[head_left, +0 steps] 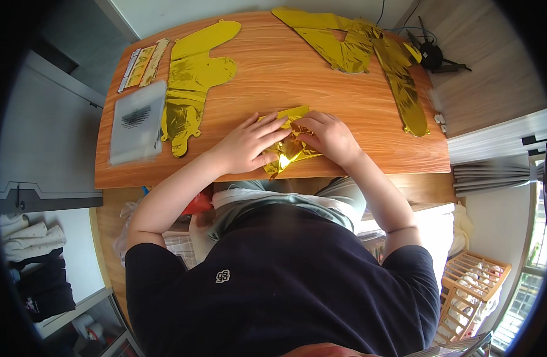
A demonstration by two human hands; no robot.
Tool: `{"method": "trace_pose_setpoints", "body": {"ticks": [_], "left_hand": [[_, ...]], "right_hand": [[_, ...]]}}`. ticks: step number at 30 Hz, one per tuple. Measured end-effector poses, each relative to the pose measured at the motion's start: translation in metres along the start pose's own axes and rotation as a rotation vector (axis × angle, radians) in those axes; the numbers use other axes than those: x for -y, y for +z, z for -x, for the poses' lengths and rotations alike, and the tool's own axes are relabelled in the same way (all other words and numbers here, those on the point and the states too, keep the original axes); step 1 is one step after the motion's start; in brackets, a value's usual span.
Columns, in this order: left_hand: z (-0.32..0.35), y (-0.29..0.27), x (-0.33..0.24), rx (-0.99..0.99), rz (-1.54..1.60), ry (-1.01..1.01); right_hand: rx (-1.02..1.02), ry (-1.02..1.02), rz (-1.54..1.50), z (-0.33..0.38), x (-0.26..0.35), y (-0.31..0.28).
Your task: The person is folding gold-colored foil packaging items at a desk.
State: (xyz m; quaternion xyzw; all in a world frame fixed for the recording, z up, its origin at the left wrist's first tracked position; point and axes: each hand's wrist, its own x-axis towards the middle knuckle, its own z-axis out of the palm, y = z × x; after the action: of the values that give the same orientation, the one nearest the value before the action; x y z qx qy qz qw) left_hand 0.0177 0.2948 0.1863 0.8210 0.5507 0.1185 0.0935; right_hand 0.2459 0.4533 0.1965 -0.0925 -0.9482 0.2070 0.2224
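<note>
Much of the crumpled gold foil balloon (290, 146) is hidden beneath both hands, so its shape is hard to make out. It lies at the near edge of the curved wooden table (273, 77). The left hand (250, 144) presses flat on it from nine o'clock, fingers spread. The right hand (330, 135) covers it from three o'clock, fingers curled, pinching the foil. A flat gold foil balloon (193, 83) lies at eleven o'clock.

Bare wooden table (368, 149) from 1 to 3 o'clock of the folded gold foil (288, 146). At 10 o'clock, flat gold balloon (190, 89) and clear packet (138, 122). At 12–2, crumpled gold balloons (368, 53) along the far edge. Open strip of wood between.
</note>
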Motion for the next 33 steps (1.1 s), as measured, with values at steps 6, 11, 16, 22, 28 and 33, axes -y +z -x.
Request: {"method": "trace_pose_setpoints", "body": {"ticks": [6,11,16,22,28,33], "left_hand": [[0.008,0.011,-0.001,-0.005,-0.084,-0.009],[0.009,0.011,-0.008,-0.005,-0.093,-0.014],[0.016,0.018,-0.03,-0.03,-0.071,-0.129],[0.011,0.004,-0.053,-0.097,-0.051,-0.201],[-0.025,-0.018,-0.022,-0.105,-0.032,-0.158],[-0.042,-0.001,0.014,-0.059,-0.08,0.154]], "right_hand": [[-0.048,0.098,-0.002,0.017,0.015,-0.003],[-0.087,0.021,0.137,0.037,0.036,0.0],[-0.054,-0.006,0.109,0.039,0.029,0.006],[0.047,0.04,-0.001,0.033,0.019,0.0],[0.114,0.021,-0.058,0.022,0.007,-0.009],[0.226,-0.019,0.075,0.015,0.01,-0.015]]}}
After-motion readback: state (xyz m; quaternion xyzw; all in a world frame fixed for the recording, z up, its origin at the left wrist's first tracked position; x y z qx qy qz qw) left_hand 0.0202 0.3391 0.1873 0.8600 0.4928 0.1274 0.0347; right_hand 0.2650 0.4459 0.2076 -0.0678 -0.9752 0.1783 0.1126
